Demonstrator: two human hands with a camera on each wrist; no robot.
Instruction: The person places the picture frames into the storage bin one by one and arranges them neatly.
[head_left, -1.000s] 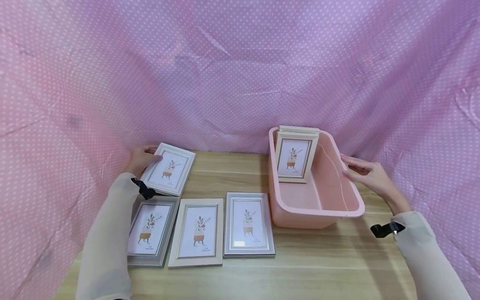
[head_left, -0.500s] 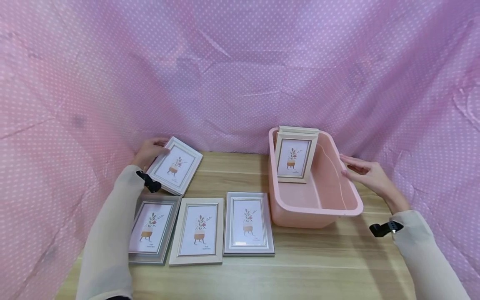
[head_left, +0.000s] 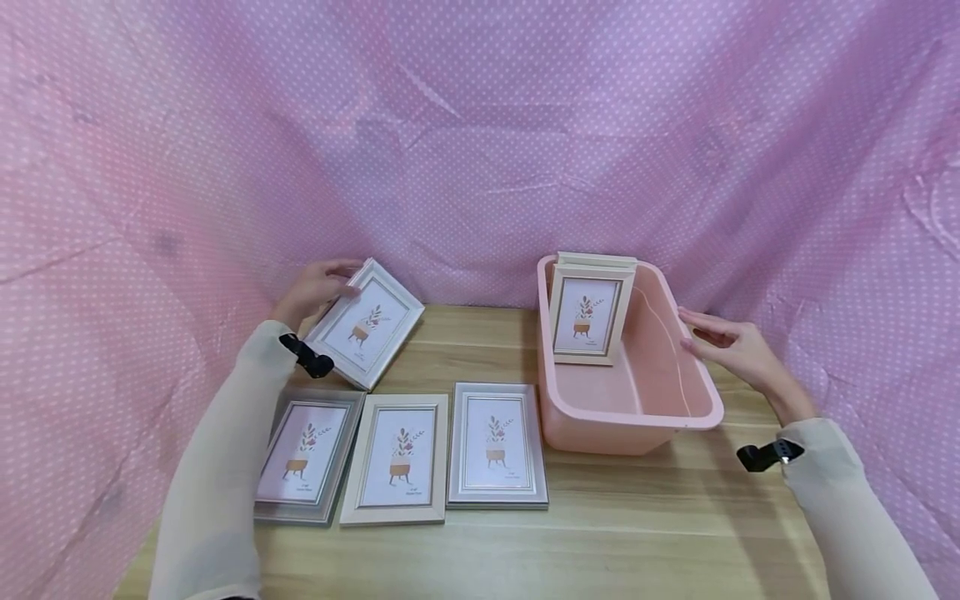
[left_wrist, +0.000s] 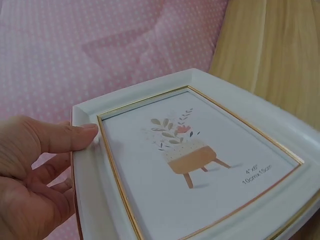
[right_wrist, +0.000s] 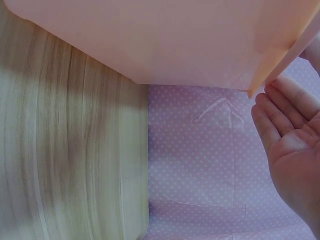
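Note:
In the head view my left hand (head_left: 313, 290) pinches the upper left edge of a white picture frame (head_left: 369, 327), which is tilted with its lower corner near the other frames. The left wrist view shows the thumb on the front of this white picture frame (left_wrist: 195, 165) and the fingers behind it; a gold line edges its picture. My right hand (head_left: 738, 350) holds the right rim of a pink plastic basin (head_left: 555, 400), its fingers fairly straight. Inside the basin, a cream picture frame (head_left: 587, 317) leans at the far left, with another frame edge behind it.
On the wooden table (head_left: 540, 550) lie a grey picture frame (head_left: 311, 454), a cream-bordered picture frame (head_left: 393, 458) and a silvery picture frame (head_left: 498, 446) in a row. The grey one is partly covered by the left sleeve. A pink dotted cloth (head_left: 480, 167) hangs behind and at both sides.
My left hand has moved right and back with the white picture frame, which has lifted and turned clockwise. My right hand stays on the basin's rim; the basin has barely shifted.

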